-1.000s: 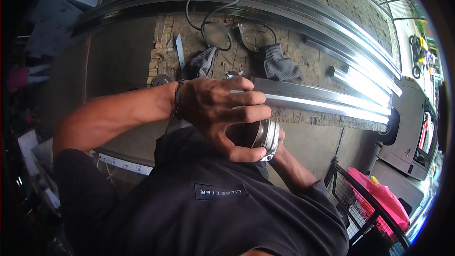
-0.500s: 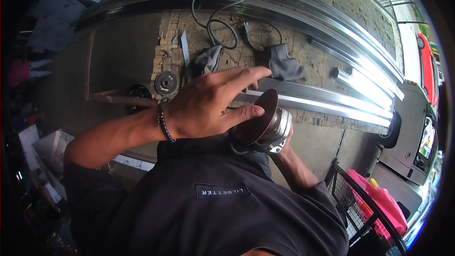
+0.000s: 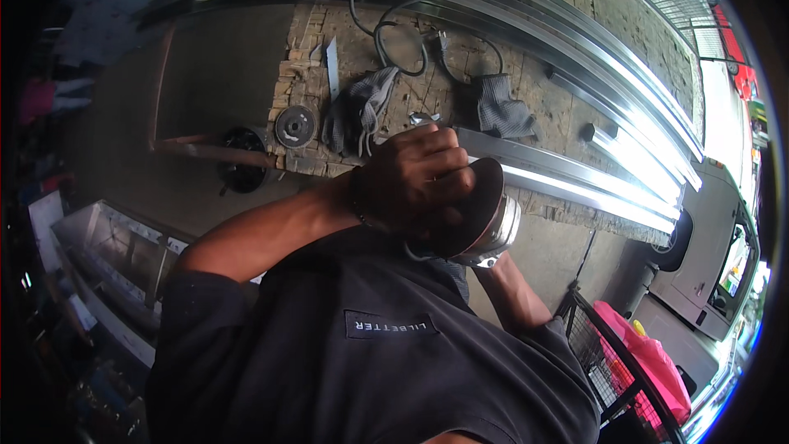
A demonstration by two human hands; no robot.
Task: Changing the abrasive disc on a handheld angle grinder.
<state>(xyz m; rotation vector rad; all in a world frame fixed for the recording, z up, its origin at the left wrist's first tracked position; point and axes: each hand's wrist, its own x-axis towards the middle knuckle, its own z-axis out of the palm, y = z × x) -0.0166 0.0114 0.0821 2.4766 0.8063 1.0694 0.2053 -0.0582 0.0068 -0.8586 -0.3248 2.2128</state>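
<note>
In front of my chest I hold an angle grinder point(image 3: 505, 234) with its brown disc point(image 3: 483, 204) facing my left side. My right hand point(image 3: 490, 270) grips the tool's body from behind; most of its fingers are hidden by the grinder. Fingers curled, my left hand point(image 3: 415, 177) is closed at the middle of the disc's face. Whatever it pinches there is out of sight. Just beyond lie a crumpled grey glove point(image 3: 366, 103) and a second grey glove point(image 3: 501, 111), both on the worn wooden bench point(image 3: 300, 66).
A round dark disc point(image 3: 296, 127) and a thin pale strip point(image 3: 333, 66) lie at the bench's left end. A grey cord point(image 3: 355, 0) with a plug loops behind the gloves. Long shiny metal profiles point(image 3: 575, 181) run across the bench. A black mesh rack point(image 3: 612, 362) stands at right.
My left hand has gone from spread fingers beside the disc to curled fingers at its middle. The left elbow has shifted right, and the view has moved slightly.
</note>
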